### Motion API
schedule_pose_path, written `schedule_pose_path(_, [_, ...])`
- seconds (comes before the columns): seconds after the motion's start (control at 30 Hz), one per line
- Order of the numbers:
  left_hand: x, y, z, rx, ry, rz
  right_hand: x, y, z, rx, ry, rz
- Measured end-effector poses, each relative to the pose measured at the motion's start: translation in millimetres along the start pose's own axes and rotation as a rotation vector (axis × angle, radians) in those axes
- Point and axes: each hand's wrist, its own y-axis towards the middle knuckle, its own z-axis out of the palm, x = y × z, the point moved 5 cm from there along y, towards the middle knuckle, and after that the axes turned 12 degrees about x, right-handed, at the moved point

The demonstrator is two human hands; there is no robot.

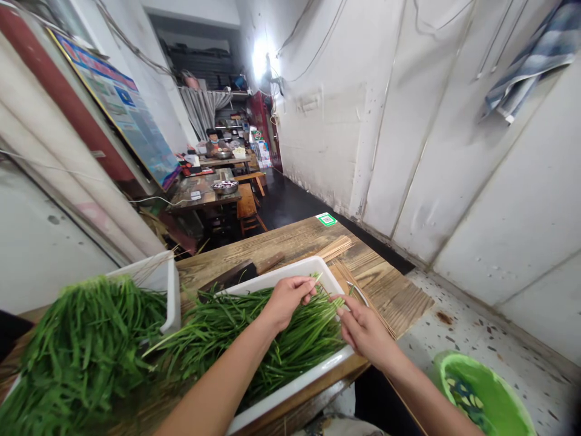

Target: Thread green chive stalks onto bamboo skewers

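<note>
A white tray [320, 263] in front of me holds a heap of long green garlic chives [254, 321], pale stem ends towards the right. Above them my left hand [290, 297] is closed in a pinch on a thin pale chive stalk [319, 278]. At the tray's right end my right hand [363, 327] has its thumb and index finger closed about the chives' stem ends. A thin brownish strand, too small to name, runs between the two hands' fingertips.
A second white tray [172, 290] overflows with chives [82, 339] at left. Behind the near tray lie a cleaver [236, 274] and thin bamboo sticks [333, 248] on the wooden table [385, 284]. A green basin [503, 387] stands on the floor. A person [213, 144] sits farther back.
</note>
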Motion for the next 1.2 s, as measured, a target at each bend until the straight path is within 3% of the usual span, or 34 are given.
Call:
schedule_pose_path(0.53, [6.4,-0.3,-0.8,-0.037,-0.100,-0.059,-1.1,0.5,-0.5,-0.008,-0.032,0.011])
schedule_pose_path(1.2, [6.4,-1.0,-1.4,-0.056,-0.057,-0.045,0.3,0.0,-0.3,-0.005,-0.038,0.014])
